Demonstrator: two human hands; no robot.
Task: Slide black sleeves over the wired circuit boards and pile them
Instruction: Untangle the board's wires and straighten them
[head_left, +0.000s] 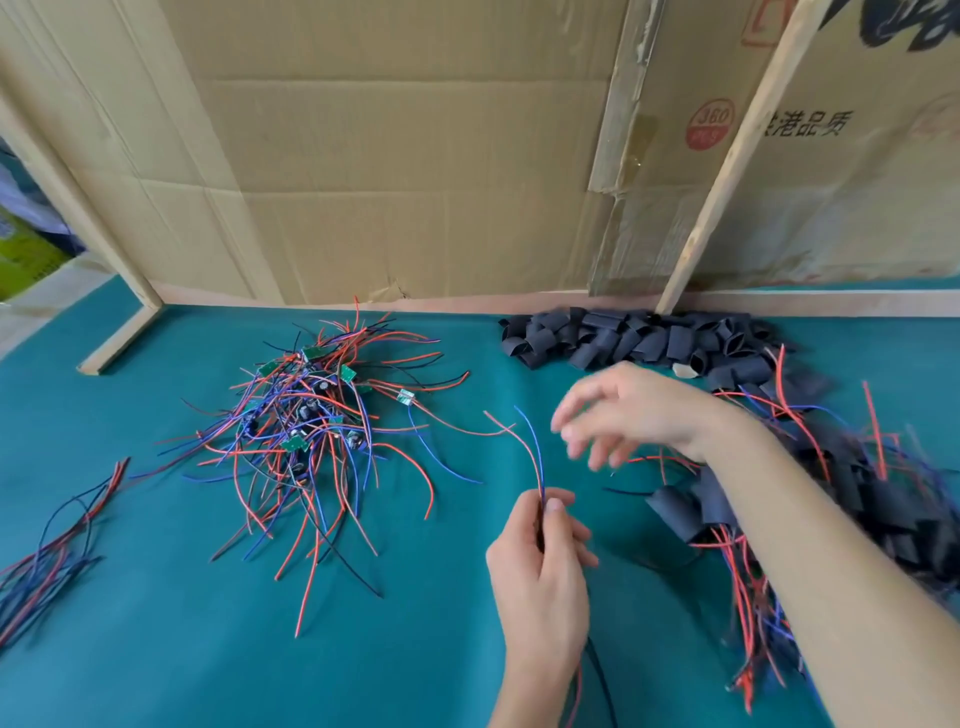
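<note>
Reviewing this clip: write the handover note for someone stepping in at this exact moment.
Left hand pinches red and blue wires of one unit; its board is hidden.
Right hand is empty, fingers loose, blurred, near the empty black sleeves at the back.
Unsleeved boards lie tangled centre-left.
Done: the sleeved pile on the right.
Left: sleeve the held unit, pile it, then work through the tangle.

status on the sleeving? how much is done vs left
Done: a pile of sleeved boards at the right. In hand: the left hand pinches one board's wires; the right hand hangs open near the loose sleeves. Left: a big tangle of bare wired boards at centre.
</note>
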